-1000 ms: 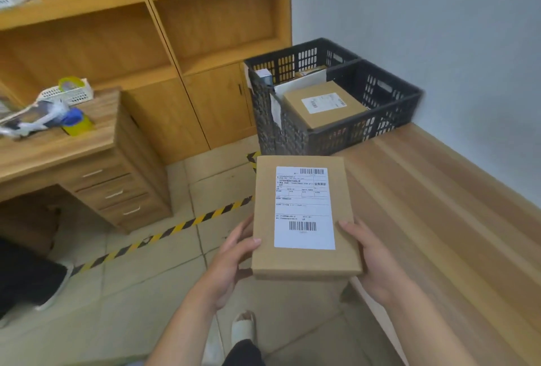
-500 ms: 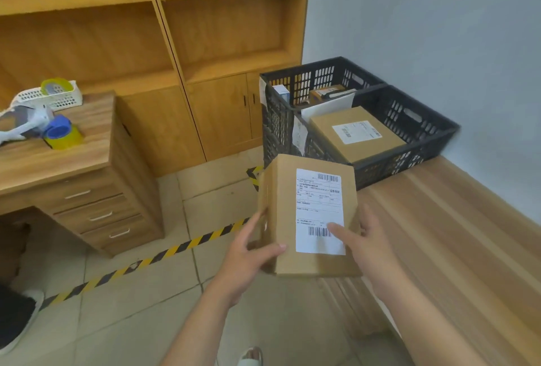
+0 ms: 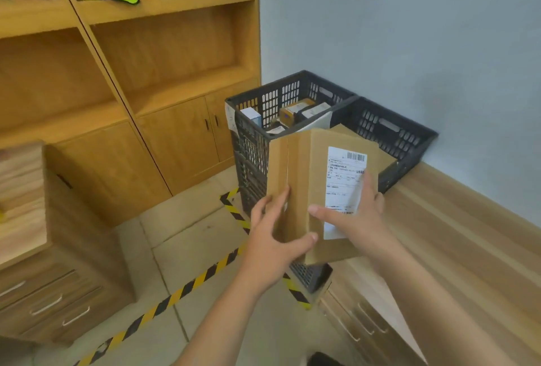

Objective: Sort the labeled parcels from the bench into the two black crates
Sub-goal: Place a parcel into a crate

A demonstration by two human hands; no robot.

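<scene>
Parcel (image 3: 304, 190): flat rectangular box in plain brown card, matte, with sharp creased edges; a seam line is seen running down the narrow side face. A white printed label (image 3: 345, 181) with a barcode is stuck on the broad face; the text is too blurred to be read. Parcel is held in the air in front of the two black crates, near the left edge of the bench (image 3: 456, 237), not set down anywhere. It is stood nearly upright, long axis running bottom to top and leaned slightly away towards the crates, with the barcode end of the label uppermost. The labelled face is turned right and towards the camera, the narrow side face left. Left hand (image 3: 275, 237): fingers are spread apart on the narrow side and the thumb is hooked round the lower corner edge, so the box is gripped. Right hand (image 3: 355, 216): laid flat on the labelled face, fingers close together and near straight over the label, thumb stretched out to the vertical corner. Crates are moulded black plastic with slotted lattice walls, set side by side against the pale grey-blue wall (image 3: 409, 29). Several small boxes (image 3: 294, 112) are seen in the left crate (image 3: 265, 102); a larger brown carton (image 3: 386, 159), mostly hidden behind the parcel, is seen in the right crate (image 3: 407, 137). Bench top is smooth light wood-grain in plank strips. Yellow-black hazard tape (image 3: 175, 298) is laid on the tiled floor.
</scene>
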